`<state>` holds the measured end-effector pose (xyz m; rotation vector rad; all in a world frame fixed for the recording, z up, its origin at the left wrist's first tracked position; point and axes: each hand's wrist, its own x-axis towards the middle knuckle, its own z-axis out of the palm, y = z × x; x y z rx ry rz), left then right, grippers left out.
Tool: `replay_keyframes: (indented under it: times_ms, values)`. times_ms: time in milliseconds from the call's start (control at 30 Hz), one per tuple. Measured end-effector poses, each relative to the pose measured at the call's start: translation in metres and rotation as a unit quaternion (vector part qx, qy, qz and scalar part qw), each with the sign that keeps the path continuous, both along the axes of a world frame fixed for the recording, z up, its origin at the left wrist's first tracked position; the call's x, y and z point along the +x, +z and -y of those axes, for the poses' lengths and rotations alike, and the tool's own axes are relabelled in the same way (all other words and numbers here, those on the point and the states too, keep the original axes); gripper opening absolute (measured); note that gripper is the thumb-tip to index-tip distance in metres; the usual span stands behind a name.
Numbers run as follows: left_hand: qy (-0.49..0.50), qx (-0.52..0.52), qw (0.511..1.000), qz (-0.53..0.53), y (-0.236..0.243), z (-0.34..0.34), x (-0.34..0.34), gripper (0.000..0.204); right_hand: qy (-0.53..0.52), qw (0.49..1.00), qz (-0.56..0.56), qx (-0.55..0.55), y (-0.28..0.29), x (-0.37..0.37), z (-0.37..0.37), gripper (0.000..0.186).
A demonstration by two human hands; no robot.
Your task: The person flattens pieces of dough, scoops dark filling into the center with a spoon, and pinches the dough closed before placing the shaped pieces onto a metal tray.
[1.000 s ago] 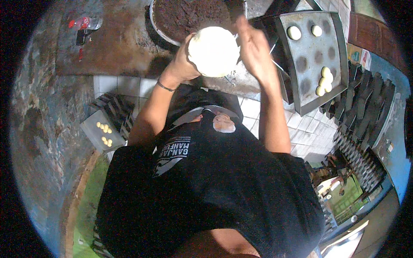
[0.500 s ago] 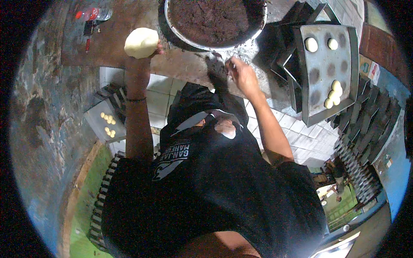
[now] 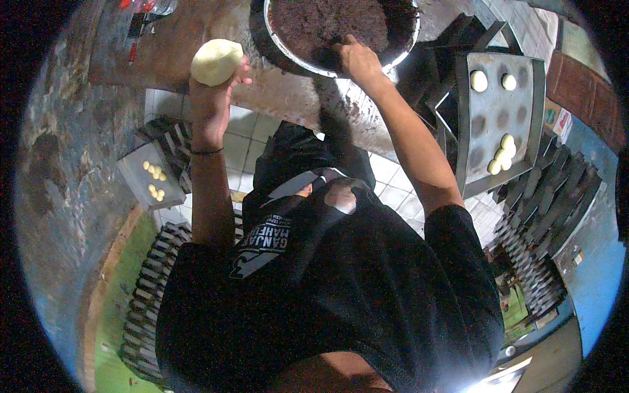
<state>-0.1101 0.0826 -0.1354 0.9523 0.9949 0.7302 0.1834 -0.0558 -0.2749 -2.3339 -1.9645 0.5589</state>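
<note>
A flattened round of pale dough rests on my left hand, which is turned palm up over the worktable with some fingers curling at the dough's right edge. My right hand reaches over the rim of a large round basin. Its curled fingers press into the crumbly dark brown filling, and the fingertips are partly hidden there. To the right, a grey metal tray with dark round marks holds filled-looking dough balls: two apart at the far end and several clustered at the near end.
The tray sits tilted on stacked dark metal trays. More tray stacks stand at right and lower left. A smaller tray with several dough balls is low on the left. A clear bottle lies at the table's far left.
My right hand has moved from the table edge up and into the basin's filling. My left hand still holds the dough, now tilted slightly differently. The whole view has shifted a little.
</note>
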Motion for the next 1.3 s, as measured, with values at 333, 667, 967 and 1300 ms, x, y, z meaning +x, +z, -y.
replay_keyframes:
  times_ms: [333,667,967,1300]
  values:
    - [-0.044,0.084,0.990,-0.104,0.004,0.005,0.018,0.036,0.044,0.960,-0.224,-0.162,-0.013,0.064,0.000,0.035]
    - [-0.177,0.265,0.931,-0.178,0.012,0.012,0.060,0.045,-0.052,0.912,-0.355,0.200,0.218,-0.032,0.003,0.036]
    - [-0.195,0.324,0.910,-0.170,0.033,0.016,0.083,0.040,-0.065,0.954,-0.156,0.248,0.211,-0.065,0.034,0.068]
    - [-0.230,0.079,0.968,-0.066,0.004,0.029,0.075,0.026,-0.431,0.806,-0.403,0.048,0.032,-0.068,0.170,0.028]
